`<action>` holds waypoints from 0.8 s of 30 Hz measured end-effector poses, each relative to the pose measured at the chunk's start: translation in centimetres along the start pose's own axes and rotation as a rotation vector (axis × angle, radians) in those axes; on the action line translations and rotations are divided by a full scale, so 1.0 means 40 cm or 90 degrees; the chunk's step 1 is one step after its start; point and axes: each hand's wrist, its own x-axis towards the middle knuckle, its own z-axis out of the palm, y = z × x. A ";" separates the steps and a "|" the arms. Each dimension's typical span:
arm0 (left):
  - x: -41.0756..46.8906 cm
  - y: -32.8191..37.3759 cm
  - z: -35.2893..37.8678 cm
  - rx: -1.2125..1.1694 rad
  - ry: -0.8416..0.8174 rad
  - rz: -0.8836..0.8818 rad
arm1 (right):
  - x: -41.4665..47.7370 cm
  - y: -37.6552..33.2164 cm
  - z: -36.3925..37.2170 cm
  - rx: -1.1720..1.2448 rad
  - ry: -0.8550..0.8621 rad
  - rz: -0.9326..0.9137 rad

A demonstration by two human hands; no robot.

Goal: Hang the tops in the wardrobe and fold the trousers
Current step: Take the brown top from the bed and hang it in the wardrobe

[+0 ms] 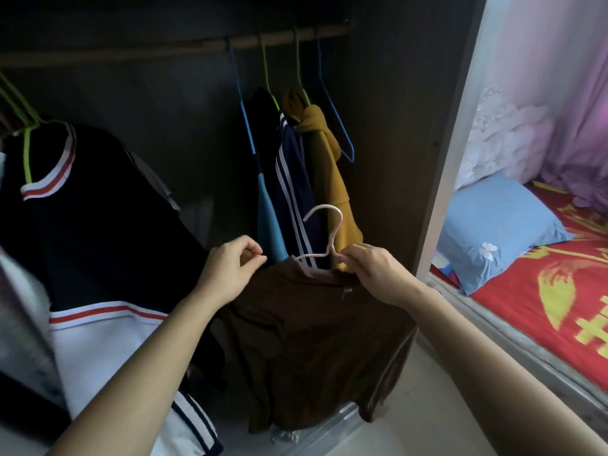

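Two hands were raised, apart from each other, before the open dark wardrobe (394, 126). The right hand (368, 271) pinched the pale pink plastic hanger (330, 248) just below its hook. The dark brown top (312, 340) hung from that hanger, near and low, well beneath the wooden rail (164, 49). The left hand (230, 268) sat at the top's left shoulder, fingers curled and thumb meeting forefinger; whether it gripped cloth could not be told. Farther back, a mustard top (329, 179) and a navy white-striped jacket (292, 192) hung on the rail's right part. A black jacket with red-and-white trim (98, 209) hung left. At right, a blue pillow (493, 232) lay on the red patterned bed (543, 307).
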 end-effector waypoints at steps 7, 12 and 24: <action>-0.055 -0.104 0.049 0.199 -0.030 -0.106 | 0.019 -0.067 -0.007 0.008 0.089 0.001; -0.082 -0.128 0.078 0.196 0.052 -0.253 | 0.023 -0.101 -0.027 0.058 0.111 0.031; -0.051 -0.155 0.095 -0.002 0.058 -0.143 | 0.016 -0.097 -0.066 0.255 0.026 0.125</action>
